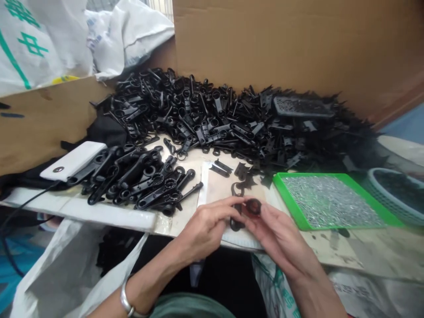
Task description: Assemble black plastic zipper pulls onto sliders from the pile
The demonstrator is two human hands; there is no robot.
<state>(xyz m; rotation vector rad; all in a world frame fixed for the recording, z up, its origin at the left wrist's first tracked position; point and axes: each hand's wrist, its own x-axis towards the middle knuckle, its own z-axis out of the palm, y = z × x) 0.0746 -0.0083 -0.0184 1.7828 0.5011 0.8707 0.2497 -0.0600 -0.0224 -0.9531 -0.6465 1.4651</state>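
Near the table's front edge, my left hand [210,225] and my right hand [276,229] come together with their fingertips almost touching. Between the thumb and fingers of my right hand is a small black ring-shaped plastic part [253,206], its hollow facing me. My left fingers are closed around a dark plastic arm piece [236,224] with a rounded lower end; its middle is hidden behind them. A hooked black piece [237,189] shows just above the left fingers. Flat black notched pieces [221,168] lie a little farther back on the table.
A large heap of black plastic arms [198,119] fills the back, with a grey basket [303,107] on it. More arms [155,183] lie left by a white power bank [73,161]. Rightward stand a green tray [357,194] of small metal pins and a round basket [380,190].
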